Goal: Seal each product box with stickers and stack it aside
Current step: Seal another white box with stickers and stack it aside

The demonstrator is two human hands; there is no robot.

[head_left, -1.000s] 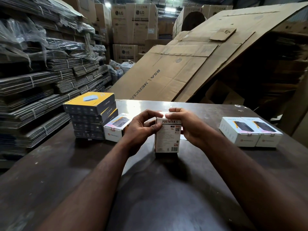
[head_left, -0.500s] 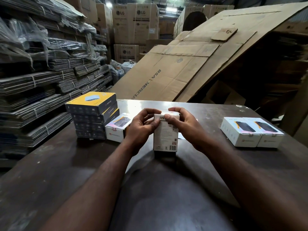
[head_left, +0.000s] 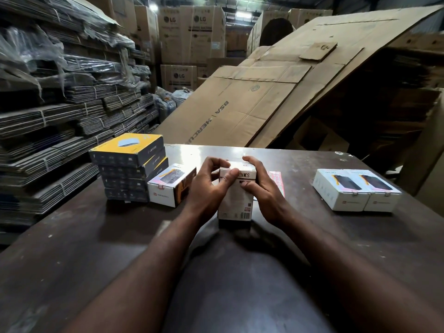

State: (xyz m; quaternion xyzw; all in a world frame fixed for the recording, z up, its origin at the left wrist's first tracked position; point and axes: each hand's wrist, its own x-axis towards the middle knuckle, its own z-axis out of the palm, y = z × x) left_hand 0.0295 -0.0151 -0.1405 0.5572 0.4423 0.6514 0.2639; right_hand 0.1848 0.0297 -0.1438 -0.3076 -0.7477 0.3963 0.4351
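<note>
Far left on the bench (head_left: 72,236): stack of yellow-topped boxes (head_left: 127,169), a lying white box (head_left: 171,189) just beside it. Next, left hand (head_left: 206,188) curled round the upper left of the upright product box (head_left: 236,205), thumb pressed across its top front edge. Box on end at mid-bench, between both hands. Right hand (head_left: 263,191) gripping the top right corner, fingers over the lid. Behind, a sticker sheet (head_left: 276,183) lying flat. Further right, two white boxes (head_left: 355,191) side by side. Probably light thin card, easily dented; best held lightly by the side walls, flap seam left free.
</note>
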